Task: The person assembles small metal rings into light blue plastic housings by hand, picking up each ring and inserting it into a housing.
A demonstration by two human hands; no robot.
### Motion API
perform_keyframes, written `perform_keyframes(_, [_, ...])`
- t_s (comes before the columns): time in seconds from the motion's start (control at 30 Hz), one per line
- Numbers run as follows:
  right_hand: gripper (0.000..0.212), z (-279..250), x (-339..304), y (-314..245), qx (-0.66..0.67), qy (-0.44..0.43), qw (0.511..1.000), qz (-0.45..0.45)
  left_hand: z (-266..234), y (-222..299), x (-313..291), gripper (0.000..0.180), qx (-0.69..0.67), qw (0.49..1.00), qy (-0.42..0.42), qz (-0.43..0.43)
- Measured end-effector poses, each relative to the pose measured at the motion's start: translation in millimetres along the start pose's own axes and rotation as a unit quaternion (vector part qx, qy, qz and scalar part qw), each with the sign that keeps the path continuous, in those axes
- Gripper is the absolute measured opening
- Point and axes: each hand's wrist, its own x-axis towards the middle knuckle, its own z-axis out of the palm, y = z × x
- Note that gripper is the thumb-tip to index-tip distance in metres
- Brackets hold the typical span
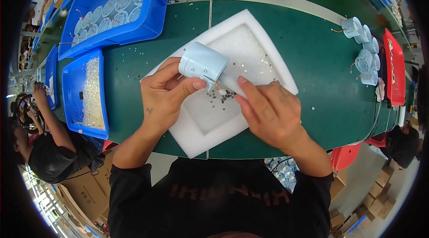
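Note:
My left hand point(163, 90) is closed around a light blue plastic cylinder housing point(203, 59), tilted with its open end toward the right. Small bosses show on its side, and a short bundle of thin wires point(217, 87) comes out near its lower edge. Close to that end, my right hand point(270, 110) has its thumb and index finger drawn together at a pale, whitish piece point(231, 83) whose kind I cannot make out. Beneath both hands lies a white foam tray point(190, 137) with small black rings point(223, 99) and small pale pieces point(263, 63) scattered in it.
A blue bin point(154, 14) of round, wired light blue parts stands at the far left. Nearer is a blue tray point(105, 104) of small clear and dark pieces. Several light blue housings point(369, 59) and a red tray point(395, 88) sit right. Another person point(53, 153) works at left.

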Motion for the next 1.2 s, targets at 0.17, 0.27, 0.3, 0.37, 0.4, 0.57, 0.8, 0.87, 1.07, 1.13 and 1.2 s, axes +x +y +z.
perform_keyframes(0.17, [0.03, 2, 1, -12, 0.029, -0.028, 0.999, 0.033, -5, 11, -1, 0.034, 0.057, 0.997, -0.039, 0.031])
perform_keyframes(0.27, [0.023, 0, 4, -12, 0.141, -0.033, 0.98, 0.138, -2, 11, 3, 0.033, 0.108, 0.99, -0.059, 0.069])
perform_keyframes(0.3, [0.021, 0, 4, -12, 0.18, -0.033, 0.968, 0.171, -2, 11, 2, 0.032, 0.127, 0.986, -0.061, 0.085])
perform_keyframes(0.37, [0.022, 7, 2, -4, 0.074, 0.022, 0.996, 0.046, 0, 13, 3, 0.034, 0.094, 0.992, -0.054, 0.071])
perform_keyframes(0.4, [0.025, 9, 3, -2, -0.04, 0.07, 0.993, -0.081, 0, 15, 3, 0.036, 0.056, 0.996, -0.042, 0.058])
perform_keyframes(0.57, [0.046, -4, 13, 13, -0.119, 0.068, 0.988, -0.072, 7, 23, 3, 0.089, -0.034, 0.983, 0.061, 0.172])
perform_keyframes(0.8, [0.075, -7, 11, -26, -0.106, -0.06, 0.989, -0.084, 13, 12, 12, 0.095, 0.357, 0.829, -0.032, 0.43])
perform_keyframes(0.87, [0.08, -2, 5, -25, 0.061, -0.125, 0.99, 0.023, 15, 11, 18, 0.098, 0.386, 0.801, -0.048, 0.455])
perform_keyframes(1.07, [0.077, -8, 2, -15, 0.135, -0.119, 0.983, 0.029, 18, 8, 22, 0.1, 0.387, 0.784, -0.062, 0.481])
perform_keyframes(1.13, [0.077, -10, 4, -12, 0.236, -0.121, 0.964, 0.034, 16, 9, 26, 0.099, 0.393, 0.782, -0.06, 0.48])
perform_keyframes(1.2, [0.077, -10, 5, -16, 0.062, -0.155, 0.984, 0.057, 17, 12, 27, 0.099, 0.408, 0.752, -0.053, 0.515])
